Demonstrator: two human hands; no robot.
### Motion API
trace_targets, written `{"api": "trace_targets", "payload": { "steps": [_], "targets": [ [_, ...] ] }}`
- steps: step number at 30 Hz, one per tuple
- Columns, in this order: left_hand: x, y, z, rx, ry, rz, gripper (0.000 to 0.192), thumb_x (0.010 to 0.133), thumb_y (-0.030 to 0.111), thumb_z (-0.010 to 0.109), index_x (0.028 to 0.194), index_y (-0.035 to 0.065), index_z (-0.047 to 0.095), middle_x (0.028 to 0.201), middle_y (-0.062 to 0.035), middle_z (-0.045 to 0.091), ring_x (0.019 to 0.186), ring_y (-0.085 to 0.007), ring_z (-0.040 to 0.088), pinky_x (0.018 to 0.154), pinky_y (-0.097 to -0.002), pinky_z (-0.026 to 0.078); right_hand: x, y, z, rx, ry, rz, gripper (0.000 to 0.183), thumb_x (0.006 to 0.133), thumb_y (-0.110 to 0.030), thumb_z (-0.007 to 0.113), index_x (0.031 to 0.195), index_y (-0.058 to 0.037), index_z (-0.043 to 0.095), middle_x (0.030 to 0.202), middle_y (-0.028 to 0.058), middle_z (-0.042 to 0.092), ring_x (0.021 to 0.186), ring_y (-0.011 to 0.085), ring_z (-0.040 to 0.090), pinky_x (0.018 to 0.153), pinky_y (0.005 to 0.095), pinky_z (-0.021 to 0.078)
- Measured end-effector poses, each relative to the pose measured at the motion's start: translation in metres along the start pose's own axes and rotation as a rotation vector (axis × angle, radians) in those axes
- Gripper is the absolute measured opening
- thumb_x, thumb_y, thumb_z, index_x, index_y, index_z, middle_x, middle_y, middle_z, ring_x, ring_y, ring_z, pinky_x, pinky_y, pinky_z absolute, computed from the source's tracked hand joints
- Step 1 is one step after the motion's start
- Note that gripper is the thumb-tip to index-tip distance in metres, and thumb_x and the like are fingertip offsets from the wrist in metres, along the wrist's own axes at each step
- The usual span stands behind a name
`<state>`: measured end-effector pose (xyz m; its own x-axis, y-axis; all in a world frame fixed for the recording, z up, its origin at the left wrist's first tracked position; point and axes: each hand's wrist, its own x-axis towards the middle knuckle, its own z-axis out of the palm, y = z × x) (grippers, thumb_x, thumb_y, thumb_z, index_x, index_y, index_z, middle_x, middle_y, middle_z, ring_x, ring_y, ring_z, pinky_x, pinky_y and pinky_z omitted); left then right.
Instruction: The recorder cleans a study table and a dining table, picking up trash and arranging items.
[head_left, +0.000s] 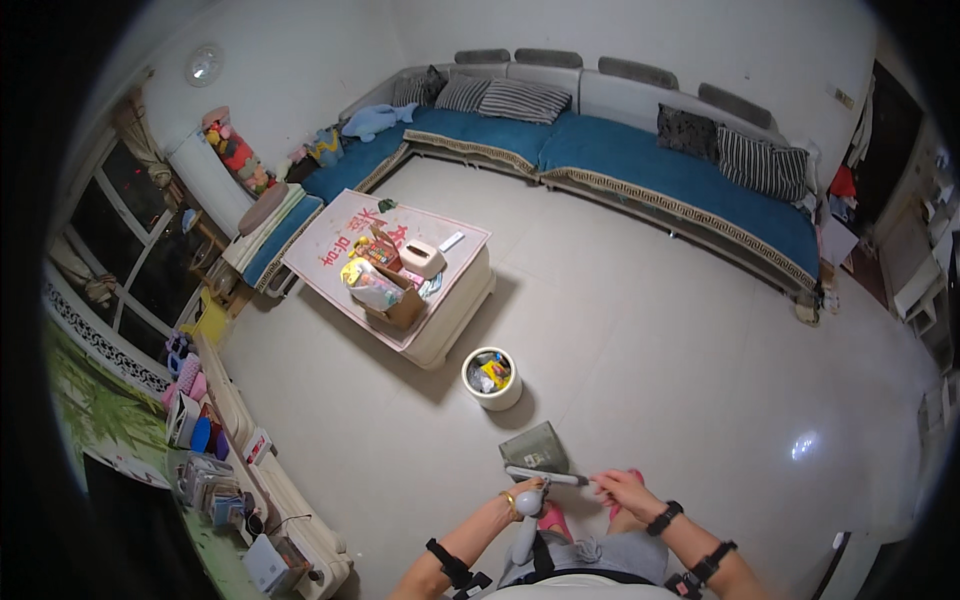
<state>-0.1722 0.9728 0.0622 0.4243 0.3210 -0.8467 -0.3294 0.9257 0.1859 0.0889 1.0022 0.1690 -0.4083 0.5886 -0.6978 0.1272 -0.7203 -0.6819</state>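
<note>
My left hand (534, 489) is closed around pale handles of a broom and dustpan set. One handle has a rounded white end (529, 502), and a grey-white shaft (523, 540) runs down towards my lap. Just beyond the hand lies a long, narrow grey-and-white broom head (546, 476), crosswise. Behind it is a grey translucent dustpan (535, 448), its pan towards the floor. My right hand (624, 493) is beside the broom head's right end, fingers bent; whether they touch it or pinch something small cannot be made out.
A cream waste bin (504, 399) with rubbish inside stands ahead on the tiled floor. Past it is a coffee table (442, 319) bearing a cardboard box (409, 307) and tissue box (422, 257). A blue-covered corner sofa (637, 169) lines the far side; a cluttered cabinet (289, 480) stands left.
</note>
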Motion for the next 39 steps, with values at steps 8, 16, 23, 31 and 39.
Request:
{"api": "trace_targets", "payload": {
  "steps": [8, 16, 23, 31, 39],
  "targets": [
    [0.081, -0.025, 0.170, 0.280, 0.032, -0.124, 0.025, 0.085, 0.041, 0.056, 0.077, 0.0173, 0.052, 0.066, -0.0018, 0.052, 0.051, -0.0169, 0.048, 0.048, -0.0336, 0.044, -0.146, 0.098, -0.143, 0.378, 0.465, -0.110, 0.026, 0.092, -0.022, 0.054, 0.106, -0.0014, 0.059, 0.084, 0.0081, 0.061, 0.069, 0.0150, 0.059, 0.064, 0.0276, 0.0497],
    [0.163, -0.078, 0.372, 0.337, -0.066, -0.121, 0.026, 0.083, 0.037, 0.055, 0.069, 0.0163, 0.048, 0.062, 0.0012, 0.046, 0.049, -0.0167, 0.042, 0.048, -0.0330, 0.040, -0.262, 0.170, -0.268, 0.690, 0.578, -0.124, 0.026, 0.093, -0.023, 0.054, 0.107, -0.0004, 0.057, 0.084, 0.0083, 0.058, 0.068, 0.0163, 0.056, 0.062, 0.0291, 0.0477],
    [0.248, -0.129, 0.572, 0.453, 0.018, -0.156, 0.019, 0.082, 0.028, 0.052, 0.088, 0.0103, 0.052, 0.077, -0.0117, 0.061, 0.061, -0.0236, 0.056, 0.052, -0.0379, 0.049, -0.341, 0.188, -0.420, 0.755, 0.729, -0.277, 0.023, 0.095, -0.025, 0.053, 0.104, -0.0041, 0.059, 0.081, 0.0038, 0.058, 0.068, 0.0129, 0.054, 0.063, 0.0267, 0.0458],
    [0.344, -0.131, 0.762, 0.487, -0.252, -0.269, 0.026, 0.085, 0.040, 0.061, 0.085, 0.0143, 0.058, 0.067, -0.0053, 0.059, 0.045, -0.0163, 0.053, 0.039, -0.0280, 0.046, -0.369, 0.132, -0.585, 0.646, 0.535, -0.436, 0.034, 0.096, -0.027, 0.052, 0.123, -0.0066, 0.053, 0.101, 0.0063, 0.060, 0.087, 0.0123, 0.058, 0.079, 0.0268, 0.0485],
    [0.468, -0.225, 0.985, 1.024, -0.424, -0.507, 0.033, 0.087, 0.042, 0.042, 0.092, 0.0116, 0.054, 0.081, -0.0084, 0.055, 0.072, -0.0249, 0.053, 0.065, -0.0492, 0.044, -0.414, 0.083, -0.738, 0.518, 0.788, -0.429, 0.045, 0.090, -0.026, 0.063, 0.123, -0.0026, 0.044, 0.094, 0.0075, 0.062, 0.081, 0.0140, 0.062, 0.073, 0.0315, 0.0537]
  ]
}}
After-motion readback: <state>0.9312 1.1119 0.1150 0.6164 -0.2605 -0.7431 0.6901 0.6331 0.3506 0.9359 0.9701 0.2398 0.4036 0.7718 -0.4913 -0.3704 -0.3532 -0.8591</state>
